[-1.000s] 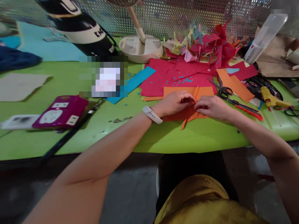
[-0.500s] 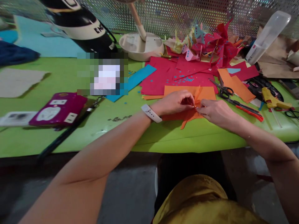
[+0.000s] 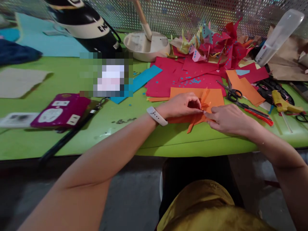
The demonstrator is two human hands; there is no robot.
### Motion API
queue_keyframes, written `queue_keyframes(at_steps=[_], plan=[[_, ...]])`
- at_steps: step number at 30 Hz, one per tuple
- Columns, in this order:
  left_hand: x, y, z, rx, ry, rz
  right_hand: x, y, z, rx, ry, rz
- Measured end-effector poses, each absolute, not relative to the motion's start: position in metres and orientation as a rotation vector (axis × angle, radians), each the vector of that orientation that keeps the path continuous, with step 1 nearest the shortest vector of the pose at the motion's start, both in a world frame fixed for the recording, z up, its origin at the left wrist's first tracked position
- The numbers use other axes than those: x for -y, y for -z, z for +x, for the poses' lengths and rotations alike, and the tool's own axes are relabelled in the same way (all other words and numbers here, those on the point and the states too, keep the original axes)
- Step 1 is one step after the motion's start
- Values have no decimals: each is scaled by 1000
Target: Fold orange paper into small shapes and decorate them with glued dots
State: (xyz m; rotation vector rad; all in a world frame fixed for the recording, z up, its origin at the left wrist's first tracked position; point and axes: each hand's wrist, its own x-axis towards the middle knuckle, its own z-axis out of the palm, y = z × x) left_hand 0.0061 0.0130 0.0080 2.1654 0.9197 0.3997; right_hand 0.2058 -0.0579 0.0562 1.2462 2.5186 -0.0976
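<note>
My left hand (image 3: 184, 106), with a pale watch strap at the wrist, is closed in a pinch on a folded orange paper strip piece (image 3: 205, 96). Its narrow ends stick up and down past my fingers. From the right, my right hand (image 3: 223, 118) reaches in palm down, its fingers apart. One fingertip touches the piece beside my left fingertips. Below both hands lie flat sheets of orange paper (image 3: 176, 91). The exact fold between the fingertips is too small to make out.
Red sheets (image 3: 166, 75) with blue dots lie behind, near a pile of folded paper shapes (image 3: 216, 48). At right are scissors (image 3: 233, 93), a red cutter (image 3: 260, 116) and a yellow glue gun (image 3: 280, 101). A purple pouch (image 3: 60, 110) and a black bottle (image 3: 89, 29) are left.
My right hand has shifted slightly right and its fingers have spread from a pinch. My left hand still grips the orange paper in nearly the same place.
</note>
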Motion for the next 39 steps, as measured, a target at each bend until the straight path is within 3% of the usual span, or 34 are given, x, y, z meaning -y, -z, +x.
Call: queue_keyframes(at_steps=[39], plan=[[-20,-1,5,-893,-341,2074,51,-50,203,-2524,188,1336]])
